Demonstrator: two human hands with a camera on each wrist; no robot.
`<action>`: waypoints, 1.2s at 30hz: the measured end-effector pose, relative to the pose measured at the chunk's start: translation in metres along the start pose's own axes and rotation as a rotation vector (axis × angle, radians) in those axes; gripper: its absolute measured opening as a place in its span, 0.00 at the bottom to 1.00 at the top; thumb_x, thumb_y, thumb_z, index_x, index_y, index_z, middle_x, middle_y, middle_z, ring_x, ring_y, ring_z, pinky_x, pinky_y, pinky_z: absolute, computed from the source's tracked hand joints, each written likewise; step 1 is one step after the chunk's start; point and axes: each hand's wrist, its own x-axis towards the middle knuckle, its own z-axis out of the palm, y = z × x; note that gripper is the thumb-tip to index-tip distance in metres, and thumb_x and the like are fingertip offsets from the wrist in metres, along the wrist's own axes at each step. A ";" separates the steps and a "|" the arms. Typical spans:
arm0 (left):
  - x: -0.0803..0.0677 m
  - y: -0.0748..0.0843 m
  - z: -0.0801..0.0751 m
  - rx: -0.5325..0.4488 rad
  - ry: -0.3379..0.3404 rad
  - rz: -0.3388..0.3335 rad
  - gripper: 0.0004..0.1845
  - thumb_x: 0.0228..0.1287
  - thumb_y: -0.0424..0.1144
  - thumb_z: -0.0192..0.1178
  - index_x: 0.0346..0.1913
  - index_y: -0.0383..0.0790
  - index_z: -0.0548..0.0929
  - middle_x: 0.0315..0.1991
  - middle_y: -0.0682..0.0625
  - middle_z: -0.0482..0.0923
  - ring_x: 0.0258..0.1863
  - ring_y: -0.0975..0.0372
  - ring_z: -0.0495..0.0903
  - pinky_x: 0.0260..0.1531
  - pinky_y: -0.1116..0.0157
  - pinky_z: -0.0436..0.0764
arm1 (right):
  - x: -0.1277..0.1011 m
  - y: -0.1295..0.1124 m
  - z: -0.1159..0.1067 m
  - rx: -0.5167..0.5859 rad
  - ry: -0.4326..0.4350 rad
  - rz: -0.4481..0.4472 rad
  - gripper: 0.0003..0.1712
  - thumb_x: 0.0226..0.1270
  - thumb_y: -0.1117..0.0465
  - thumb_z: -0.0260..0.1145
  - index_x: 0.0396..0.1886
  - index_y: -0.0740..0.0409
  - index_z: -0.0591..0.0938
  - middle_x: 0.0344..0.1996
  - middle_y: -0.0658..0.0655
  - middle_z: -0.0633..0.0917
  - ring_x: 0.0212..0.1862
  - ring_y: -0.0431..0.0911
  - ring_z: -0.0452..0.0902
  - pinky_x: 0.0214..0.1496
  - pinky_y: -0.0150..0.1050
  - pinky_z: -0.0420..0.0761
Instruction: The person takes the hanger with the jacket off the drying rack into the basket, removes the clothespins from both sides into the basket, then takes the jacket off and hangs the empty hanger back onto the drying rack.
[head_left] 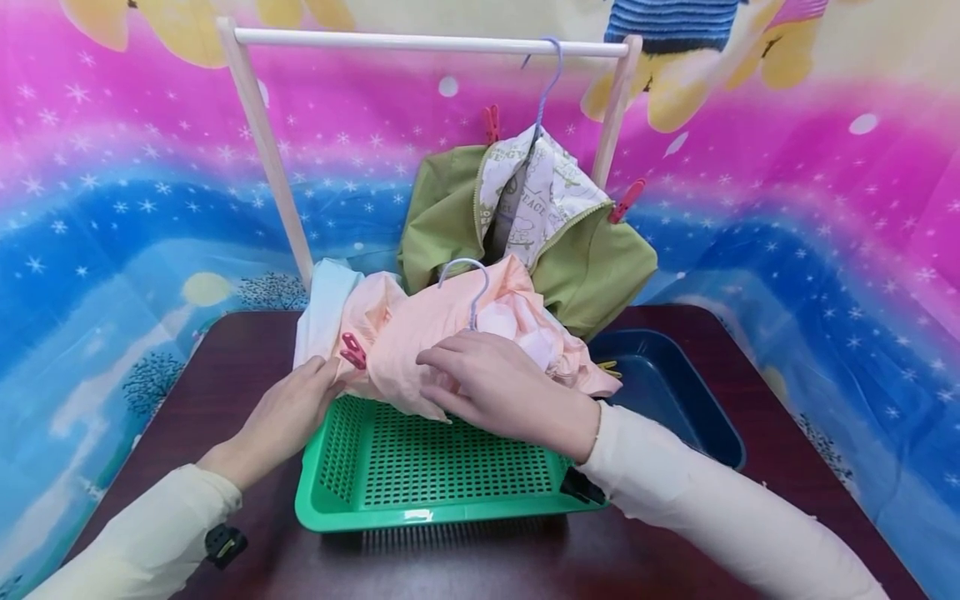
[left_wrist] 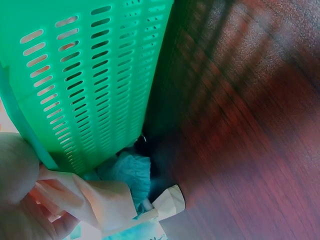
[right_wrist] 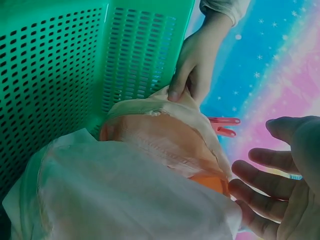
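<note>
Evidently, the peach garment (head_left: 420, 333) is pinched at nine o'clock by the left hand (head_left: 288, 412) for steadiness over the green basket (head_left: 435, 471), while the open right hand (head_left: 498, 383) is laid flat on it.

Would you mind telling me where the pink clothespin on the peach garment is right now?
In the head view the pink clothespin sits on the left edge of the peach garment, just above the green basket, beside the left hand's fingertips.

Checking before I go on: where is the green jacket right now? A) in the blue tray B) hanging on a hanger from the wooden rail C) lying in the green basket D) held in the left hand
B: the green jacket hangs on a hanger hooked over the wooden rail, behind the green basket.
</note>
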 end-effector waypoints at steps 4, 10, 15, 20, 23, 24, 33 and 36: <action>0.000 0.000 0.000 -0.001 -0.006 0.000 0.10 0.69 0.36 0.64 0.50 0.42 0.78 0.33 0.50 0.75 0.28 0.61 0.71 0.27 0.65 0.73 | 0.005 -0.001 0.004 0.027 -0.005 0.019 0.15 0.73 0.52 0.65 0.51 0.54 0.85 0.40 0.48 0.87 0.44 0.43 0.83 0.52 0.40 0.81; 0.000 0.000 0.000 0.009 -0.011 -0.012 0.11 0.69 0.36 0.64 0.51 0.41 0.79 0.33 0.49 0.75 0.29 0.60 0.72 0.28 0.64 0.73 | 0.013 -0.007 0.008 0.047 -0.020 -0.003 0.16 0.72 0.52 0.65 0.53 0.54 0.85 0.46 0.50 0.88 0.51 0.45 0.83 0.57 0.41 0.81; 0.000 0.000 0.000 0.006 -0.013 -0.008 0.12 0.68 0.36 0.65 0.52 0.42 0.79 0.34 0.50 0.76 0.29 0.61 0.72 0.27 0.65 0.74 | 0.022 -0.012 0.013 0.059 -0.039 -0.001 0.14 0.74 0.53 0.63 0.53 0.52 0.84 0.47 0.49 0.87 0.51 0.44 0.83 0.55 0.40 0.81; 0.000 -0.001 0.000 0.004 -0.004 0.002 0.09 0.69 0.35 0.64 0.49 0.42 0.79 0.33 0.50 0.74 0.27 0.62 0.70 0.26 0.65 0.71 | 0.034 -0.015 0.018 0.098 -0.071 0.009 0.13 0.76 0.53 0.60 0.51 0.52 0.84 0.46 0.49 0.87 0.50 0.44 0.82 0.52 0.40 0.81; 0.000 -0.001 0.000 0.011 0.016 0.017 0.08 0.69 0.35 0.64 0.48 0.41 0.79 0.31 0.50 0.73 0.26 0.61 0.69 0.26 0.65 0.70 | 0.040 -0.017 0.021 0.119 -0.075 0.022 0.13 0.75 0.52 0.62 0.52 0.52 0.84 0.46 0.49 0.87 0.49 0.43 0.82 0.50 0.40 0.82; 0.000 -0.001 0.000 0.015 0.021 0.022 0.08 0.69 0.34 0.64 0.47 0.41 0.79 0.31 0.50 0.73 0.26 0.61 0.69 0.26 0.65 0.70 | 0.043 -0.017 0.022 0.122 -0.075 0.030 0.13 0.75 0.52 0.62 0.52 0.52 0.84 0.45 0.49 0.86 0.48 0.43 0.81 0.49 0.40 0.82; 0.000 -0.001 0.000 0.018 0.008 0.017 0.10 0.69 0.34 0.64 0.50 0.41 0.79 0.32 0.50 0.74 0.26 0.62 0.69 0.25 0.66 0.71 | 0.060 -0.019 0.030 0.110 -0.125 0.123 0.23 0.75 0.45 0.61 0.61 0.51 0.79 0.50 0.51 0.84 0.47 0.42 0.81 0.49 0.37 0.83; 0.001 -0.001 0.001 0.018 0.022 0.021 0.09 0.69 0.35 0.64 0.50 0.40 0.79 0.30 0.50 0.72 0.25 0.63 0.67 0.24 0.67 0.68 | 0.066 -0.020 0.030 0.108 -0.140 0.133 0.25 0.74 0.44 0.62 0.64 0.51 0.76 0.49 0.51 0.82 0.45 0.42 0.80 0.49 0.37 0.83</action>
